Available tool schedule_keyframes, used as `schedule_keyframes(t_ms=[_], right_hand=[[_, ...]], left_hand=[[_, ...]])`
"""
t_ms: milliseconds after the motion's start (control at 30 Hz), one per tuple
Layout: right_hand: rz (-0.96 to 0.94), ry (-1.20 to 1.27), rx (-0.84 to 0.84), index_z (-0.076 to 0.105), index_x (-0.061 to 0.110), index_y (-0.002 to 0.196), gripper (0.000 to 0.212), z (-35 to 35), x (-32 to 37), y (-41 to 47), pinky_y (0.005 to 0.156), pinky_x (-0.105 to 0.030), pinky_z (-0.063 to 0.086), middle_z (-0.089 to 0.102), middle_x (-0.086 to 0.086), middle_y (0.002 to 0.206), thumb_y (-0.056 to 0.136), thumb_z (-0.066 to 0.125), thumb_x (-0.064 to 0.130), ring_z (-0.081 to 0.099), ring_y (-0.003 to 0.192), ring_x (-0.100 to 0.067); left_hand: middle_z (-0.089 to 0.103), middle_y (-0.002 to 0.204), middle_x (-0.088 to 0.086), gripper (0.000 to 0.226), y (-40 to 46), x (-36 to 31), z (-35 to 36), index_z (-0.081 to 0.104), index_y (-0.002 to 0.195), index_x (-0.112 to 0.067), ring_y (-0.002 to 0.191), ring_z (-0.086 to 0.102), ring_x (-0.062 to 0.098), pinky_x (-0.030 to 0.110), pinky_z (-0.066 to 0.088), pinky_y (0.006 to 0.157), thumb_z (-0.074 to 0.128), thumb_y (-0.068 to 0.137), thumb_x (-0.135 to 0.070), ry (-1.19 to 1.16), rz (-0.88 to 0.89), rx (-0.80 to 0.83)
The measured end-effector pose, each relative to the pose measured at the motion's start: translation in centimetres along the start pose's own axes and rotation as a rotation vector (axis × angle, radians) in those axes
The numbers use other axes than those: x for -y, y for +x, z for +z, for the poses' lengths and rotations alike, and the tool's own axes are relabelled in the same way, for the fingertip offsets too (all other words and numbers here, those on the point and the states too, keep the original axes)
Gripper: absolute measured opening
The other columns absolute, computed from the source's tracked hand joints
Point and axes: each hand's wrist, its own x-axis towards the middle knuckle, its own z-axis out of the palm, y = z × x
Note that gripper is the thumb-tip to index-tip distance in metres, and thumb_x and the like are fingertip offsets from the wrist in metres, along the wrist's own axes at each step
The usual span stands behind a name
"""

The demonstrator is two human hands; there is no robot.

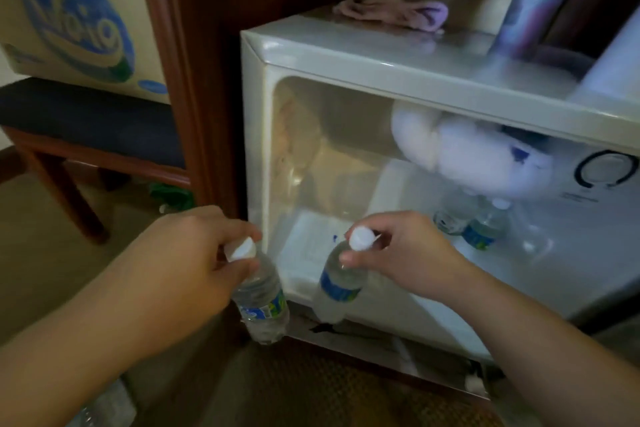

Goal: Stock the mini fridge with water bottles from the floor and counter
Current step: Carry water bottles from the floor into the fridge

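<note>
The left hand grips one water bottle by its neck, hanging below the fingers before the open fridge. The right hand pinches a second bottle likewise, at the fridge's front edge.

The white mini fridge stands open. Two clear water bottles with white caps and blue-green labels hang upright by their necks before it: the left bottle outside the frame, the right bottle at the opening. Two more bottles stand inside (blurred).
</note>
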Motion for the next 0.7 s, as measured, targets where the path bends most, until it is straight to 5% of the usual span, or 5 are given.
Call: schedule_keyframes(t_ms=[267, 500, 700], right_hand=[[0.226, 0.040, -0.470, 0.074, 0.027, 0.094, 0.017, -0.6, -4.9, 3.0, 0.078, -0.037, 0.056, 0.073, 0.009, 0.089, 0.084, 0.079, 0.040, 0.068, 0.089, -0.016], [0.319, -0.050, -0.677, 0.069, 0.019, 0.105, 0.020, -0.9, -7.6, 5.9, 0.075, -0.031, 0.041, 0.070, -0.003, 0.099, 0.093, 0.071, 0.035, 0.064, 0.097, -0.029], [0.350, -0.104, -0.735, 0.069, 0.013, 0.100, 0.021, -1.2, -9.6, 8.7, 0.091, -0.037, 0.050, 0.072, -0.011, 0.106, 0.093, 0.071, 0.032, 0.066, 0.104, -0.034]], left_hand=[[0.057, 0.106, -0.019, 0.042, 4.5, -4.8, 3.7, 0.059, 0.136, -0.039, 0.100, 0.058, 0.006, 0.030, 0.051, 0.091, 0.064, 0.095, -0.042, -0.111, 0.055, -0.048], [0.061, 0.106, -0.009, 0.039, 10.0, -6.6, 7.9, 0.064, 0.134, -0.031, 0.097, 0.059, 0.012, 0.030, 0.048, 0.089, 0.067, 0.095, -0.032, -0.226, 0.058, -0.135], [0.066, 0.104, -0.002, 0.036, 14.2, -7.3, 11.1, 0.069, 0.129, -0.024, 0.094, 0.060, 0.018, 0.028, 0.045, 0.083, 0.067, 0.094, -0.029, -0.239, 0.115, -0.190]])
